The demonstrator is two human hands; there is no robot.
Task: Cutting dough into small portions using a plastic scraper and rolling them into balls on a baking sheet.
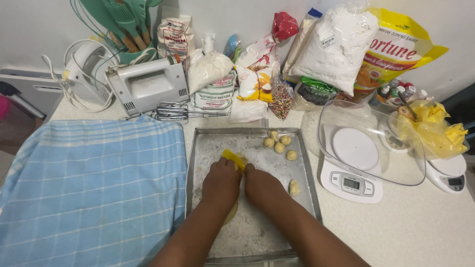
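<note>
Both hands, left hand (221,182) and right hand (261,184), close their grip together on a yellow scraper (233,158) mid-tray (198,148), pressing dough, with dough balls (279,143) parked at one o'clock.

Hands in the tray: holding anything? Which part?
Both the left hand and the right hand close on a yellow scraper, gripping its near end over the metal tray; the far end sticks out past the fingers.

Blue checked cloth (94,183), white hand mixer (148,89), kitchen scale (352,184), flour bag (334,42) behind the tray.
</note>
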